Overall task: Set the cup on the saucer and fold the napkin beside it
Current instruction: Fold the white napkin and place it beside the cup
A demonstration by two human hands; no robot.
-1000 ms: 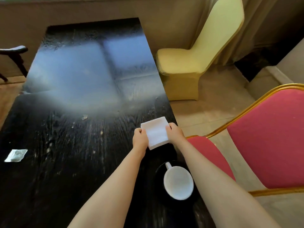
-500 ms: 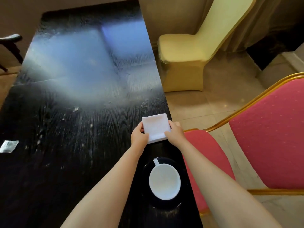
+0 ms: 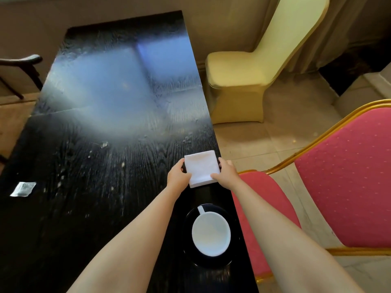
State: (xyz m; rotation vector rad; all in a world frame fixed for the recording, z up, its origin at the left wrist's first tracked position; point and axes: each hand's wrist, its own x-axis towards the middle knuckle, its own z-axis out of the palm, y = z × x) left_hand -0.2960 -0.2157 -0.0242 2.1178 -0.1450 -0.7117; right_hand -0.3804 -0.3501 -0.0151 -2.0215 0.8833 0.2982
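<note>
The folded white square napkin point(image 3: 202, 171) has been squared at the black wooden desk's point(image 3: 84, 187) right edge, still pinched by the left hand point(image 3: 177, 176) and right hand point(image 3: 227, 173); likely only release remains.

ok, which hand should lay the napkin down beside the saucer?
Probably left. Left hand and right hand both pinch the napkin, but the saucer sits at the right edge of the table; bare tabletop beside it lies only on the left.

Both bare forearms stretch from 6 o'clock toward 12 o'clock, converging. The left hand point(image 3: 178, 176) holds the napkin point(image 3: 202, 168) at its 9 o'clock edge, the right hand point(image 3: 227, 174) at 3 o'clock, fingers curled
</note>
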